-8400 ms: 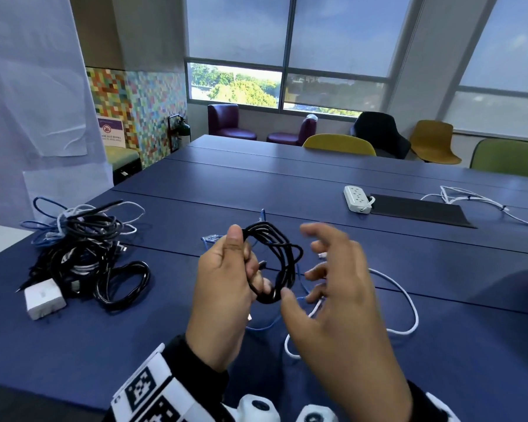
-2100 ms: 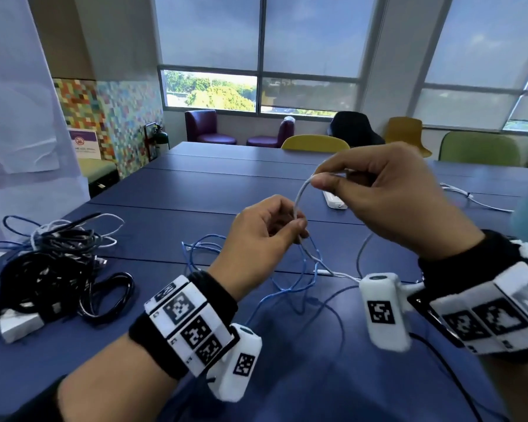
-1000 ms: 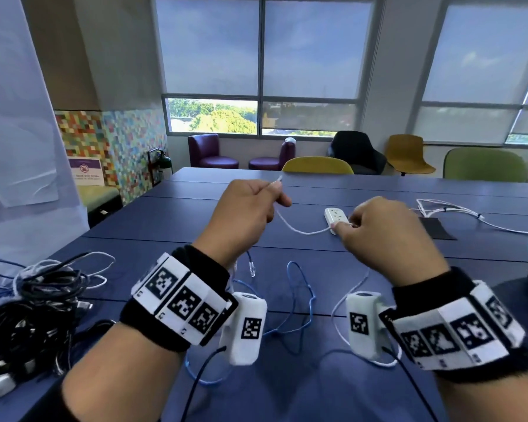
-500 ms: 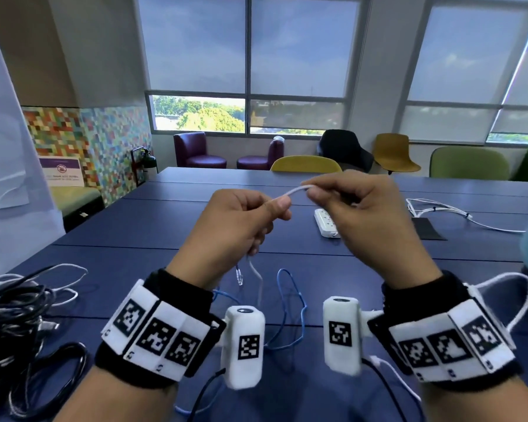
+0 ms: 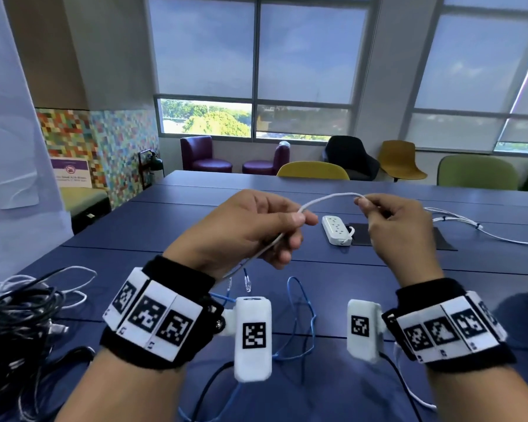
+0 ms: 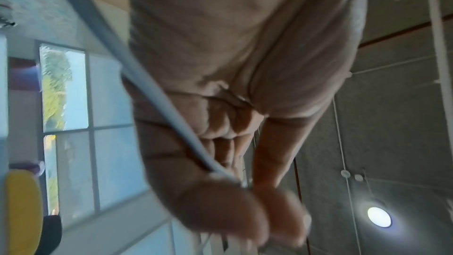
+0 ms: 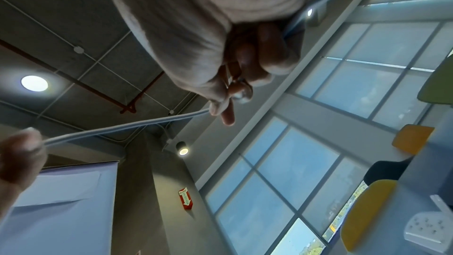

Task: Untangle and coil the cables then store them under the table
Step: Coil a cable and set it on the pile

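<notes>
Far left of the head view: tangled pile of cables (image 5: 22, 324), mostly black with some white strands, lies on the blue table (image 5: 378, 269); untouched over the last two seconds, only sliding toward the frame edge as the head turned.

Left of centre: left hand (image 5: 244, 229) is raised above the table, thumb and forefinger pinching the white cable (image 5: 329, 197), other fingers curled loosely around the strand that trails down past the wrist. Left wrist view confirms the cable running through the curled fingers.

Centre: half a second ago the two pinch points were almost touching; now a short arched span of cable shows between them, so a length has been drawn out. A blue cable (image 5: 302, 318) lies looped on the table below, free of the white one.

Right of centre: right hand (image 5: 400, 229) pinches the cable's far end of the span at thumb and fingertip, remaining fingers folded in.

Judgement: white cable appears separated from the rest; hand-over-hand measuring for coil loops is likely under way. Storage not yet begun.

Background: white power strip (image 5: 337, 229).
</notes>
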The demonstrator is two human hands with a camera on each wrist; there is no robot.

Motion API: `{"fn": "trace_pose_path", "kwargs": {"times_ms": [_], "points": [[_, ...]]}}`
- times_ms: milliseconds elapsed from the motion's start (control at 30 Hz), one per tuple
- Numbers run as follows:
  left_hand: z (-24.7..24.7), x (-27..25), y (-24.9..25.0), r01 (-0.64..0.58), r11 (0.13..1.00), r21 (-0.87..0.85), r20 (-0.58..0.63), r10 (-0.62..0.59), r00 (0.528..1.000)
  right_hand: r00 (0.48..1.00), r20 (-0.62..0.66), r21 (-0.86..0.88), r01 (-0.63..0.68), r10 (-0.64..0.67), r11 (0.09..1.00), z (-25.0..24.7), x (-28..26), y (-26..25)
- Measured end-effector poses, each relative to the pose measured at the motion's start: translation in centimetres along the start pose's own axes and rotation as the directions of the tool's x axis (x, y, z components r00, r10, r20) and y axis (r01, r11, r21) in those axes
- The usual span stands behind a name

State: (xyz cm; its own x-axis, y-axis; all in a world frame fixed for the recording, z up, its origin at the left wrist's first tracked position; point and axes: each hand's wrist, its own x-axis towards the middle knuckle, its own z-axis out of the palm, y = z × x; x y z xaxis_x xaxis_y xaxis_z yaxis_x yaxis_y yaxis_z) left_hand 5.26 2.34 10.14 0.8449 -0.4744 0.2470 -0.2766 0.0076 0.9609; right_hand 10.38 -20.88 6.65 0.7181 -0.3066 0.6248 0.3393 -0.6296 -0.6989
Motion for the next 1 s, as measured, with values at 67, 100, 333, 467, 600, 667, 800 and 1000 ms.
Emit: {"fn": "trace_pose_path", "kwargs": {"times_ms": [67, 100, 333, 467, 600, 667, 800, 1000], "points": [[0.0, 0.5, -0.4, 0.03, 0.995, 0.1, 0.004, -0.03, 1.0, 0.997, -0.082, -0.023, -0.015, 0.013, 1.0, -0.6, 0.4, 0.5], [0.1, 0.7, -0.7, 0.054, 0.987, 0.153, 0.005, -0.055, 0.998, 0.993, -0.117, -0.028, -0.018, 0.015, 0.999, -0.9, 0.6, 0.7], [0.7, 1.0, -1.2, 0.12, 0.948, 0.296, 0.061, -0.144, 0.988, 0.986, -0.168, -0.052, -0.033, 0.024, 0.998, -1.3, 1.2, 1.6], [0.9, 0.8, -0.3, -0.084, 0.975, -0.208, 0.081, 0.103, 0.991, 0.985, 0.163, -0.148, -0.041, 0.065, 0.988, -0.5, 0.8, 1.6], [0.8, 1.2, -0.1, -0.284, 0.868, -0.408, -0.168, 0.234, 0.958, 0.863, 0.505, -0.239, 0.097, 0.038, 0.966, 0.3, -0.3, 0.3], [0.6, 1.5, -0.2, -0.351, 0.839, -0.415, -0.291, 0.243, 0.925, 0.759, 0.651, -0.2, 0.129, 0.033, 0.971, 0.3, -1.2, -1.0], [0.0, 2.0, -1.2, -0.412, 0.827, -0.381, -0.451, 0.223, 0.864, 0.584, 0.811, -0.108, 0.198, -0.028, 0.974, -0.6, -2.9, -4.3], [0.4, 2.4, -1.7, -0.232, 0.966, -0.118, -0.484, 0.148, 0.862, 0.573, 0.804, -0.006, 0.274, -0.159, 0.962, -3.5, -4.3, -7.8]]}}
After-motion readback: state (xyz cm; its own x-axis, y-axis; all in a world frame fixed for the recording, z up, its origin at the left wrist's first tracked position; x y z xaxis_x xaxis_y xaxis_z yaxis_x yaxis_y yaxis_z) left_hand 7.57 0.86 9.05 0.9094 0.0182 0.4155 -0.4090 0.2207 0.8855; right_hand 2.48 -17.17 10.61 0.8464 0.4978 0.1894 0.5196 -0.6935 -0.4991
